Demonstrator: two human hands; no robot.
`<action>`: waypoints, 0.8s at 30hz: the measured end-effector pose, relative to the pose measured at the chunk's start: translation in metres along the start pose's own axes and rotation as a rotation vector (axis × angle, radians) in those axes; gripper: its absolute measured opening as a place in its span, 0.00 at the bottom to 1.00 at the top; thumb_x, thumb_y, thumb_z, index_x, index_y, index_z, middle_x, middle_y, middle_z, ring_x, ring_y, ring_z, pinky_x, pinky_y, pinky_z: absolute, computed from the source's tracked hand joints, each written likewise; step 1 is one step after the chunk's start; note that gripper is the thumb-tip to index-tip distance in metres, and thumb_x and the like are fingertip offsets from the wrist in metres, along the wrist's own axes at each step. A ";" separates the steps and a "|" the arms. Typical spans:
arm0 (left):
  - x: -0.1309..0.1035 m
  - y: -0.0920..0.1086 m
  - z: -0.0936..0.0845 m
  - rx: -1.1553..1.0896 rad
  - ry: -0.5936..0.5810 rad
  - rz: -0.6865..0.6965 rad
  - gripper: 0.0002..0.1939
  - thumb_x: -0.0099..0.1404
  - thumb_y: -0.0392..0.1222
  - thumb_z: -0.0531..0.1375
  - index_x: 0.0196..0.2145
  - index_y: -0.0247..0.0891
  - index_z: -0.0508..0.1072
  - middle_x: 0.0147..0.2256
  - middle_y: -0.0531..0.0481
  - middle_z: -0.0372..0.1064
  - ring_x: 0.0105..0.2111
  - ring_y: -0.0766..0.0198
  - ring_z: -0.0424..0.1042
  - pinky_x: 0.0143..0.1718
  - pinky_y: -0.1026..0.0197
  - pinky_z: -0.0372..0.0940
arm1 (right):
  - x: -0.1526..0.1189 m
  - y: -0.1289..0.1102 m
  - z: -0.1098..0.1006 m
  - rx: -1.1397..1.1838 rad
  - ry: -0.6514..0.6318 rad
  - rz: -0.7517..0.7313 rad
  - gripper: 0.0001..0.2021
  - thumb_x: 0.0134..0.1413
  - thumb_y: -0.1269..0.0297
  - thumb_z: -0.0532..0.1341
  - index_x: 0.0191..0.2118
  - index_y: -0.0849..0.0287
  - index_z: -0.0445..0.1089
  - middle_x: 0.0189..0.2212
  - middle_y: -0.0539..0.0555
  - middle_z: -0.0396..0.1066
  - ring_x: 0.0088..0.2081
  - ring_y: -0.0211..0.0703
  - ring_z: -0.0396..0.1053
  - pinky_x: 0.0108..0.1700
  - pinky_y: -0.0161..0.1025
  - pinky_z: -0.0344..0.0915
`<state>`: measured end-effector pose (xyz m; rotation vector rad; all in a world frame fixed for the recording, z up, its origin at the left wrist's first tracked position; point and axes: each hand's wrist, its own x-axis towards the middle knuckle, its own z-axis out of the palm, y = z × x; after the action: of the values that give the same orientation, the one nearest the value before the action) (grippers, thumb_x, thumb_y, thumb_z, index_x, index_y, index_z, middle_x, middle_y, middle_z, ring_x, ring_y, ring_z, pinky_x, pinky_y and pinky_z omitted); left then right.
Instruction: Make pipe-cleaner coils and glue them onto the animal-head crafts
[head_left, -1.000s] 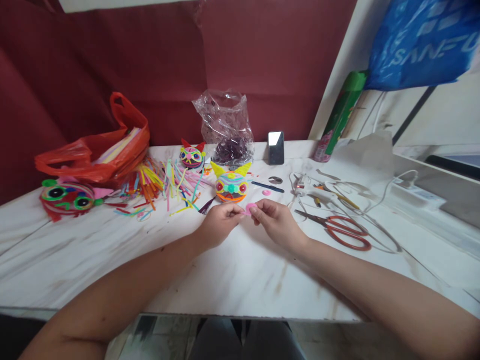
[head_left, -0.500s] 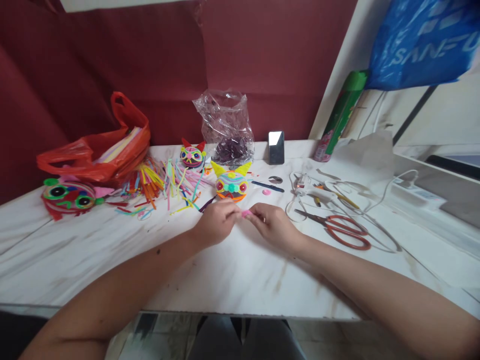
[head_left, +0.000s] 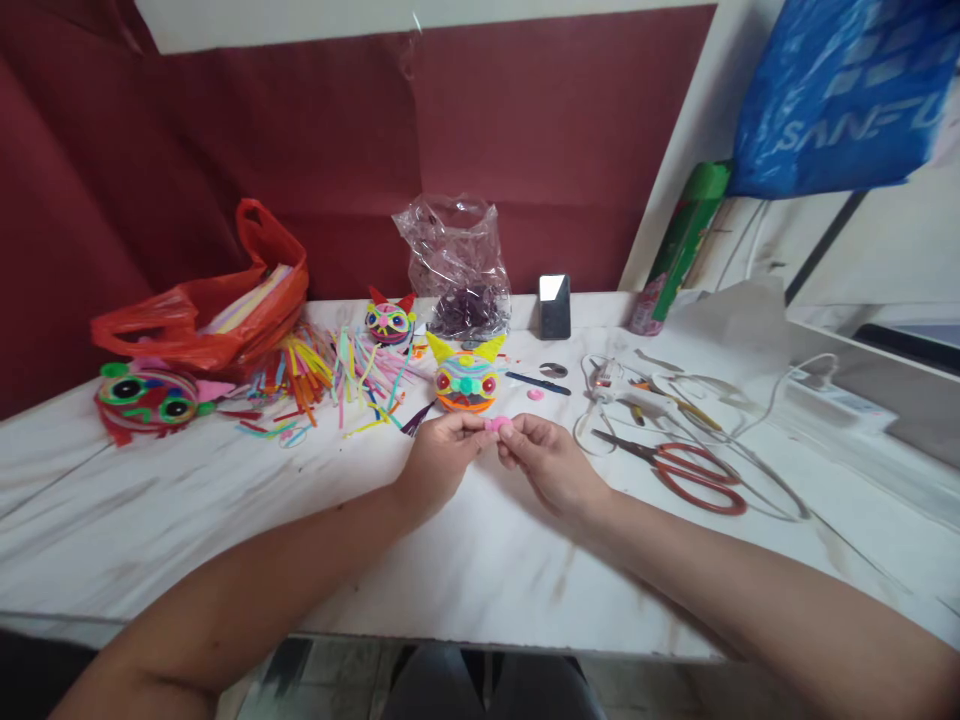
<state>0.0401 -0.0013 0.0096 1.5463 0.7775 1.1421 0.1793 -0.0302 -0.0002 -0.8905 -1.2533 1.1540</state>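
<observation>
Between my fingertips is a small pink coiled piece (head_left: 500, 425), perhaps of pipe cleaner. My left hand (head_left: 442, 455) pinches its left side, and my right hand (head_left: 551, 458) grips it from the right. Just behind my hands stands a colourful animal head (head_left: 466, 375) with yellow ears and red eyes. A flat pink disc (head_left: 535, 395) lies beyond my right hand, near a dark thin tool (head_left: 538, 383). Scissors with orange-red handles (head_left: 686, 470) rest to the right of that hand.
Two more animal heads, one red-eared (head_left: 390, 318) and one mostly red (head_left: 146, 400), sit at the left. Cut colourful strips (head_left: 300, 375) lie before a red plastic bag (head_left: 259, 310). A clear bag (head_left: 457, 250), phone (head_left: 554, 307), green can (head_left: 679, 250) and white glue gun (head_left: 607, 380) stand behind.
The pink piece shows more between my fingers, and my right fingers have shifted around it. The whole view has tipped slightly upward, so things appear lower.
</observation>
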 end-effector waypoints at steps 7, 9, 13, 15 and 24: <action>0.002 -0.005 -0.005 -0.045 0.020 0.058 0.08 0.50 0.42 0.65 0.24 0.34 0.73 0.25 0.52 0.69 0.28 0.67 0.67 0.33 0.63 0.62 | -0.002 0.000 -0.001 -0.050 0.004 -0.030 0.16 0.48 0.53 0.62 0.22 0.60 0.64 0.17 0.46 0.63 0.22 0.33 0.58 0.29 0.34 0.55; 0.001 0.000 -0.006 -0.071 -0.033 0.024 0.08 0.52 0.43 0.64 0.25 0.34 0.72 0.24 0.52 0.69 0.27 0.66 0.68 0.34 0.62 0.63 | -0.003 -0.002 -0.001 -0.026 -0.010 0.015 0.16 0.46 0.52 0.63 0.21 0.60 0.65 0.17 0.47 0.65 0.22 0.33 0.59 0.29 0.34 0.56; -0.001 0.014 -0.008 -0.075 -0.096 -0.016 0.09 0.53 0.44 0.63 0.26 0.34 0.72 0.24 0.52 0.70 0.25 0.67 0.68 0.31 0.62 0.62 | -0.004 -0.010 -0.001 -0.047 -0.045 0.046 0.15 0.42 0.52 0.65 0.26 0.60 0.70 0.20 0.48 0.68 0.24 0.35 0.63 0.31 0.35 0.60; 0.001 0.018 -0.011 -0.015 -0.062 -0.023 0.09 0.52 0.44 0.63 0.26 0.34 0.72 0.23 0.54 0.69 0.24 0.69 0.65 0.28 0.65 0.60 | -0.005 -0.014 -0.002 -0.090 -0.045 0.024 0.15 0.41 0.53 0.66 0.31 0.60 0.71 0.23 0.49 0.68 0.26 0.35 0.64 0.32 0.35 0.61; 0.004 0.010 -0.009 0.025 -0.063 -0.089 0.08 0.51 0.42 0.63 0.23 0.34 0.71 0.18 0.56 0.63 0.21 0.72 0.60 0.25 0.66 0.56 | -0.005 -0.015 -0.004 -0.297 -0.031 -0.025 0.14 0.48 0.52 0.60 0.27 0.60 0.67 0.20 0.49 0.66 0.24 0.35 0.62 0.28 0.35 0.60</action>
<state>0.0322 0.0025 0.0209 1.5457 0.8126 1.0177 0.1857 -0.0377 0.0122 -1.0753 -1.4823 0.9790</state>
